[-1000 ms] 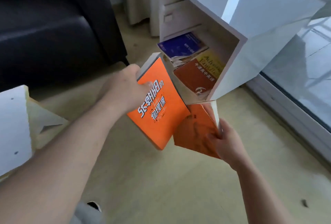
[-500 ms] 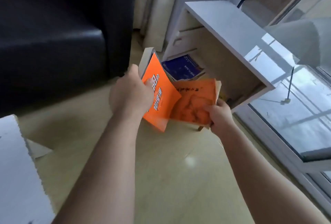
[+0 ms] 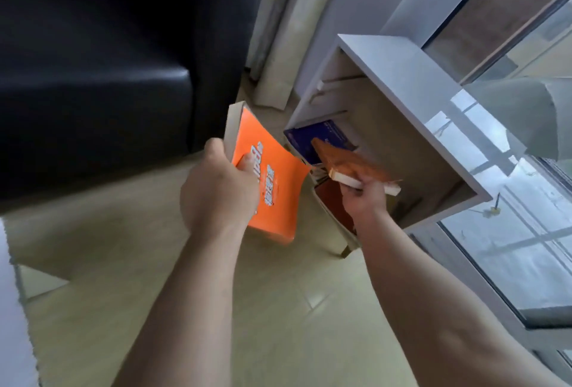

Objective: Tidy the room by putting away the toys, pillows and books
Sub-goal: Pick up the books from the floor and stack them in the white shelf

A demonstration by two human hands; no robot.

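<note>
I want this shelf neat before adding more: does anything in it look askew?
Yes. In the white cabinet, the blue book lies slanted on a ragged pile of pages, above a red-orange book, none standing upright.

The white shelf (image 3: 402, 76) stands just beyond the right hand (image 3: 363, 200); a blue book (image 3: 309, 138) lies inside, past its fingers.

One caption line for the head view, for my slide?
Right hand holds thin orange book at the white cabinet; left hand grips bright orange book.
</note>
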